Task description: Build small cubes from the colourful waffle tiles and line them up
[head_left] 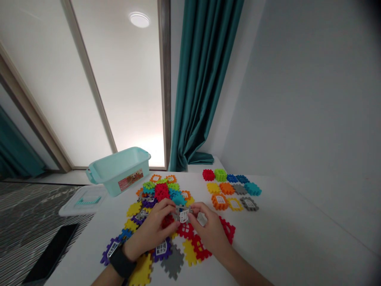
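Above a heap of toothed plastic building tiles, my two hands hold a small grey toothed tile with a white window insert [183,216]. My left hand [156,222], with a dark watch on its wrist, grips the left edge between thumb and fingers. From the other side my right hand [210,228] pinches the right edge. Part of the tile is hidden behind the fingers. Beneath the hands lie red tiles [200,247], a larger grey tile [173,261], a yellow tile [191,253] and a purple tile with a white window [161,248].
At the back left stands a mint plastic tub [119,169], its clear lid [83,200] beside it. Several assembled blocks and tiles, such as a lime block [220,175] and an orange one [219,201], sit in rows at the right. A black phone-like slab [50,254] lies at lower left.
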A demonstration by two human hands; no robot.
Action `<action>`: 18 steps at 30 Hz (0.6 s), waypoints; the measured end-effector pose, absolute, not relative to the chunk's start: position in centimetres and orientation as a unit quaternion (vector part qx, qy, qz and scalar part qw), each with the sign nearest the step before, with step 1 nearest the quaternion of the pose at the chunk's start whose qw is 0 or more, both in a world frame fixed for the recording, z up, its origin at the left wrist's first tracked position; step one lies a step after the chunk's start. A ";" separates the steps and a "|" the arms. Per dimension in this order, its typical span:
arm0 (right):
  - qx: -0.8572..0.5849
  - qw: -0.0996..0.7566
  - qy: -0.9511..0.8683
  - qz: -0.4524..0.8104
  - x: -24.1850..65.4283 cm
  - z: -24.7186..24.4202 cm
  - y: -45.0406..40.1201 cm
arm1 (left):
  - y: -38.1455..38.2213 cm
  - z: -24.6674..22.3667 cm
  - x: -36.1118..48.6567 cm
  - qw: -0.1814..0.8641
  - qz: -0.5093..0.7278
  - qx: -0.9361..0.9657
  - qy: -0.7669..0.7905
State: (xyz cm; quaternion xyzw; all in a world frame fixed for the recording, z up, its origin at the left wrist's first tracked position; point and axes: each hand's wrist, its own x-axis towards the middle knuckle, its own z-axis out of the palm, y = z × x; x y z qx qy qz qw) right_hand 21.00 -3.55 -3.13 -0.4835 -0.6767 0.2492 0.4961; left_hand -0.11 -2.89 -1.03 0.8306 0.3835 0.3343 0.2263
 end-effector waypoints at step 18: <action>-0.459 0.485 -0.616 0.417 20.7 -3.3 -3.4 | -2.6 -2.1 -0.3 0.071 0.333 0.860 0.379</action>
